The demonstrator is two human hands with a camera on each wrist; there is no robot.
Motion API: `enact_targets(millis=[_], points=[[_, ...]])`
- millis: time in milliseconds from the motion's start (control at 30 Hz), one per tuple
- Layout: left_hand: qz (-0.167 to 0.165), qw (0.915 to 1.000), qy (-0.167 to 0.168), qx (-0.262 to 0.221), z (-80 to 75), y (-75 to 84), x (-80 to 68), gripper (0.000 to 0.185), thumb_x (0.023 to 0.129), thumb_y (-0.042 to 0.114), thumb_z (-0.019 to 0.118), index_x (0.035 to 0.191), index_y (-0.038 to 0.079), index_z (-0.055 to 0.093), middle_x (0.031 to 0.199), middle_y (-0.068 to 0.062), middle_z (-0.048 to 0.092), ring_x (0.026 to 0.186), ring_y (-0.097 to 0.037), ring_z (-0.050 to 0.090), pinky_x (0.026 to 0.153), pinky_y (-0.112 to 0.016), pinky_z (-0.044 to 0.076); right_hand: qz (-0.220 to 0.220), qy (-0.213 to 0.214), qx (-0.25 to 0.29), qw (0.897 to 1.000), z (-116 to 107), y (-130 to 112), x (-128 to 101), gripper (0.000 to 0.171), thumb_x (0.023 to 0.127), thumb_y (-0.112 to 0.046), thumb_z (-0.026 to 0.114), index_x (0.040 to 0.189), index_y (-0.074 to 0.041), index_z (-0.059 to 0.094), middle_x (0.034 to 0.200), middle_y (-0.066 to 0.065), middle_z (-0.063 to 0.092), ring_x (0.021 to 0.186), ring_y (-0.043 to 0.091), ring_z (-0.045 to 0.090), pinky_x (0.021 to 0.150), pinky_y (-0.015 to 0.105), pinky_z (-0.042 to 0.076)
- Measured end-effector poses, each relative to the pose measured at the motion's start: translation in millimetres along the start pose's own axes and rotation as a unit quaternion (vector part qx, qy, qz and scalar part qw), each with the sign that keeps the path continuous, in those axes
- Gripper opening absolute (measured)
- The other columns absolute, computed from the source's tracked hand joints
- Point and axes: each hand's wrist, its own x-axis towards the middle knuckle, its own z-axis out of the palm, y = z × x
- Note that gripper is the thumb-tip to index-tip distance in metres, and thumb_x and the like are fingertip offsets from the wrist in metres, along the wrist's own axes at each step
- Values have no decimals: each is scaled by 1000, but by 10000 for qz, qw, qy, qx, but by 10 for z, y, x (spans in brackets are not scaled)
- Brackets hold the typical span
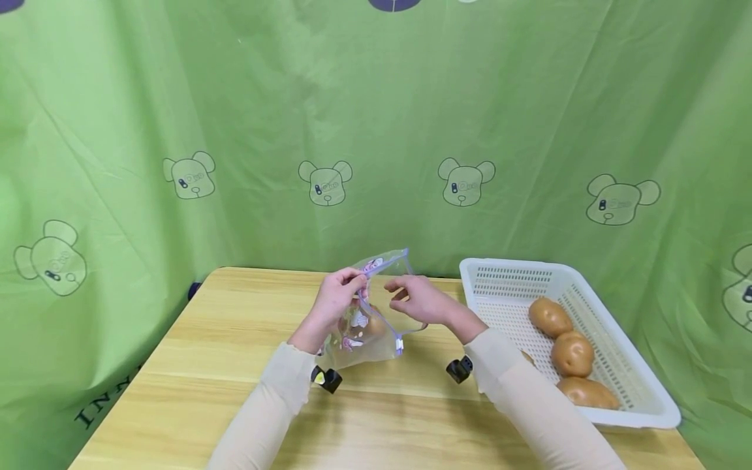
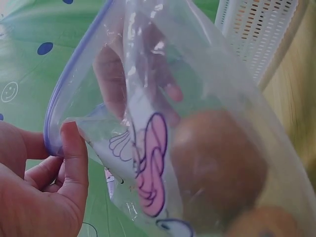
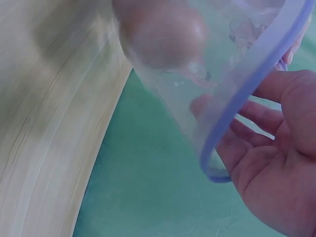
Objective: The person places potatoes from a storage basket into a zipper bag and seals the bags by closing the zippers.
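A clear zip bag [image 1: 376, 349] with a purple zip edge and pink printed figures hangs open over the table. My left hand [image 1: 335, 300] pinches its rim between thumb and fingers. Through the plastic, a brown potato [image 2: 217, 168] shows in the left wrist view, with a second potato [image 2: 266, 222] below it. My right hand [image 1: 423, 300] is at the bag's mouth, fingers loosely bent and holding nothing. In the right wrist view its fingertips reach past the purple edge, partly behind the plastic.
To the right stands a white perforated basket [image 1: 640, 418]. Several potatoes lie in it, among them a middle potato [image 1: 572, 354]; one is mostly hidden by my right sleeve [image 1: 523, 391]. A green curtain [image 1: 388, 117] hangs behind the wooden table [image 1: 205, 365].
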Motion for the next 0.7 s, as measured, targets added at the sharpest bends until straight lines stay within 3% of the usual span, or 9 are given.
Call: enact_targets(millis=[333,500,700], points=[[-15,10000,69,36,-33,-7,26,19,94,9,56,104,-6,62,77,-6,62,66,-12,57,59,-24,49,-196,90,271,9994,-129,-62,-115,30,89,-8,62,118,3,59,113,17,63,97,25,63,81,32,53],[1,9999,138,-16,-54,-7,28,17,94,9,56,103,-5,63,76,-6,62,65,-12,56,58,-23,49,9,396,282,9988,-331,-97,-311,30,90,-13,62,117,0,60,108,11,64,95,23,62,78,34,53],[-34,9999,155,-17,-87,-18,26,16,94,9,56,102,-4,63,76,-6,62,65,-13,57,59,-23,49,239,525,-49,9983,-502,10,-635,35,92,-14,60,121,4,57,112,16,62,98,26,60,83,41,51]])
